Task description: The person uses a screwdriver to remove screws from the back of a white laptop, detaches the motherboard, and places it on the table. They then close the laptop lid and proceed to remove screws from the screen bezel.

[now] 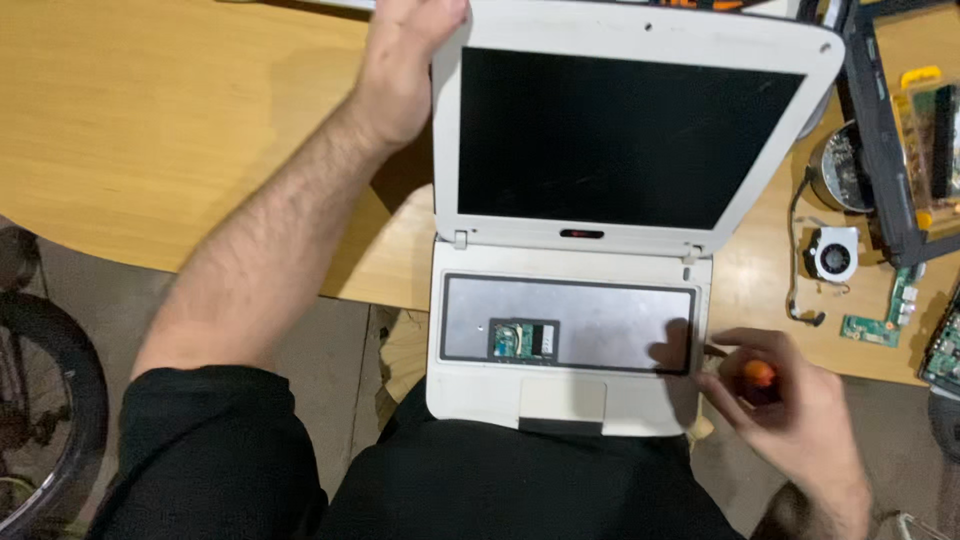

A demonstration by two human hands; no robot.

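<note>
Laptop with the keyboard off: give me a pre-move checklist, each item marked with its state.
1. Left hand steadies the lid at its top corner: ok.
2. Right hand grips the orange-handled tool: ok.
3. Tool tip seated at the base's right edge: cannot tell.
4. Laptop base fully on the table: not ok, it overhangs onto the lap.
5. Keyboard bay free of loose screws: cannot tell.

Cooling fan (pixel 833 252) right of laptop (pixel 570 330)
</note>
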